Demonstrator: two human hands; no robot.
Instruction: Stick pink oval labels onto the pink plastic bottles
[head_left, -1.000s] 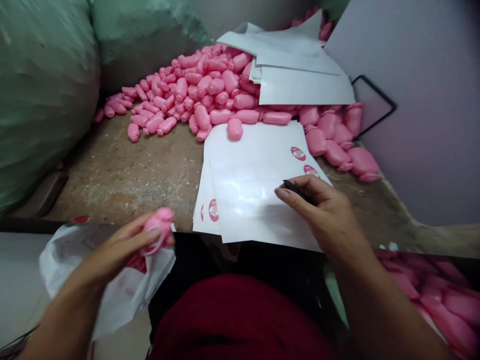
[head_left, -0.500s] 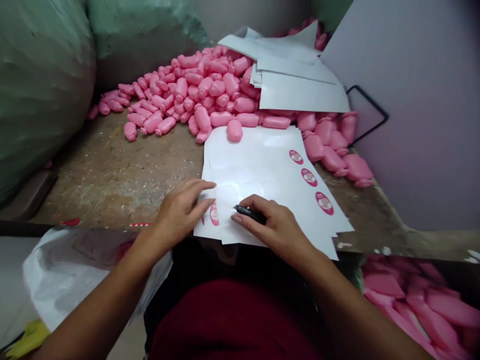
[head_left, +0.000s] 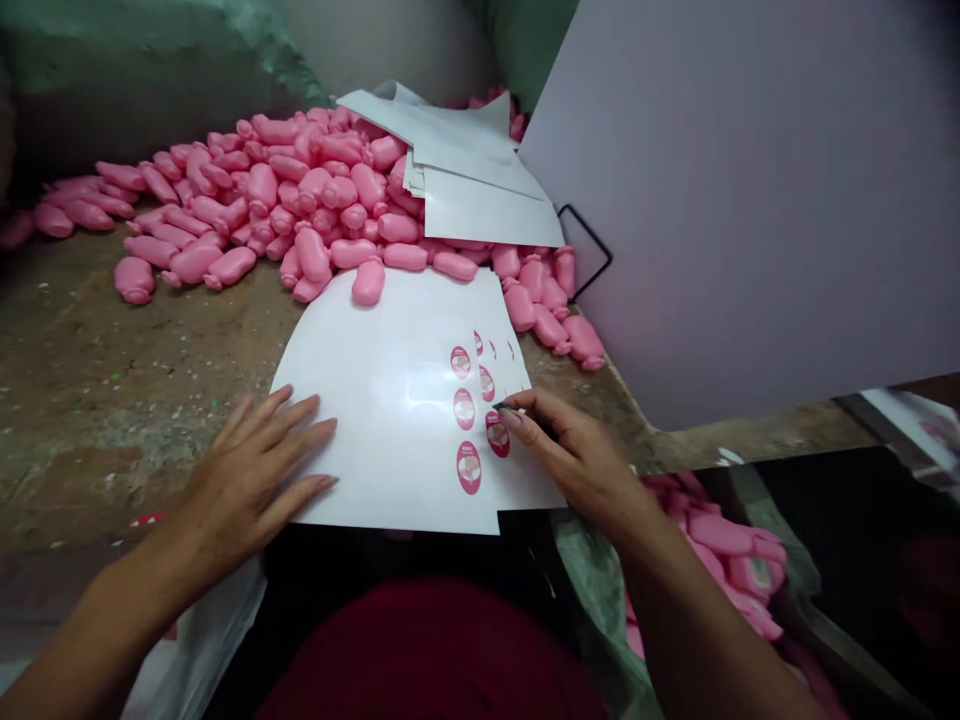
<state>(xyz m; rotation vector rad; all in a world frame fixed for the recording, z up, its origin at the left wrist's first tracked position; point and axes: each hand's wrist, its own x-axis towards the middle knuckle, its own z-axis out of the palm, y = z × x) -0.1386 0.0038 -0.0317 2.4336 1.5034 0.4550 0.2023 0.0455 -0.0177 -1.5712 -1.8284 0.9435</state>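
Observation:
White sticker sheets [head_left: 375,420] lie stacked at the front edge of the table, with oval pink-and-white stickers [head_left: 469,468] in columns at their right side. Spread flat on the left part of the top sheet is my left hand [head_left: 262,470], fingers apart. My right hand [head_left: 562,435] is closed around a small black pointed tool [head_left: 504,406], mostly hidden by the fingers; whether it is a pen or a cutter I cannot tell. Its tip is over the stickers at the right. A pink plastic bottle [head_left: 368,283] rests on the sheets' far edge.
A heap of pink bottles [head_left: 262,190] covers the back of the table [head_left: 67,400], with more white sheets [head_left: 487,205] on top. A pale panel [head_left: 712,220] stands at the right. Below the edge, a green bag [head_left: 600,590] holds pink pieces [head_left: 720,535].
The view has swung right. My left hand has flattened onto the sheet's left side. My right hand has moved the black tool to the right-hand stickers, and the top sheet has shifted left.

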